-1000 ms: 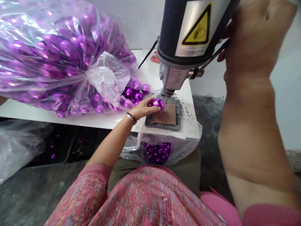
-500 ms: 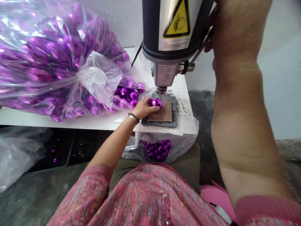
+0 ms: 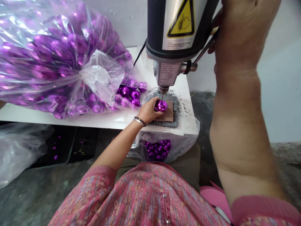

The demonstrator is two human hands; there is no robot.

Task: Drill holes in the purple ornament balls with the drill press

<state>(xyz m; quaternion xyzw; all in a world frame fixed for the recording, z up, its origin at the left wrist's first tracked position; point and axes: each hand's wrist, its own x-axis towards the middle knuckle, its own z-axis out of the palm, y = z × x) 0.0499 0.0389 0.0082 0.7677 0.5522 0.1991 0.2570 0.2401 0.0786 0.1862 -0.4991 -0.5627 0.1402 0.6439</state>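
L hand [image 3: 148, 110] pinched a faceted purple ball [image 3: 161, 105] by its sides on the brown pad [image 3: 169, 115], right under the drill bit [image 3: 162, 95]. R hand [image 3: 237, 34], at 1 o'clock, was wrapped on the press lever [image 3: 204, 51]. Ball looked light, slick, prob. thin-shelled; best held at the equator.

The left arm reaches forward, wrist bent slightly, and the left hand [image 3: 148, 110] curls with fingertips pinched together. The right arm is raised upright close to the camera, the right hand [image 3: 240, 28] closed in a grip overhead.
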